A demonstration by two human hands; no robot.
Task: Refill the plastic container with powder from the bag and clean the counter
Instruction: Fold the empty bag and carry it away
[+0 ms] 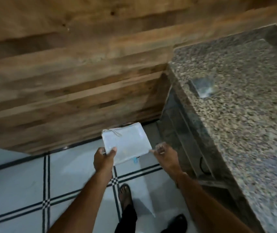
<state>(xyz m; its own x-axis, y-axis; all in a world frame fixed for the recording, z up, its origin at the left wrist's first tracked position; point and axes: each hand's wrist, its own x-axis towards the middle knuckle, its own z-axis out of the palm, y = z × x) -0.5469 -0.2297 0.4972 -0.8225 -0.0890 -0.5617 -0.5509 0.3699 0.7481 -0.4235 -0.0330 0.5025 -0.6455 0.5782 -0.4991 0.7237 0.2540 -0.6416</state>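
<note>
From the head view, the person stands on a white tiled floor [25, 185] crossed by dark double lines, facing a wooden panelled wall [70, 78]. Both arms reach forward and down. The left hand [104, 157] has its grip clamped on the near left corner of a white bag [126, 142], thumb on top and the other fingers underneath. The bag is held roughly flat in the air above the floor, just in front of the base of the wooden wall and to the left of the counter. The right hand [163, 151] pinches the bag's near right corner, its fingers curled together on the edge. A speckled granite counter [238, 115] fills the right side, and a small clear plastic piece [201, 87] lies on it, well apart from the bag; blur hides what it is. A sandalled foot [125, 195] shows on the tiles below the arms.
</note>
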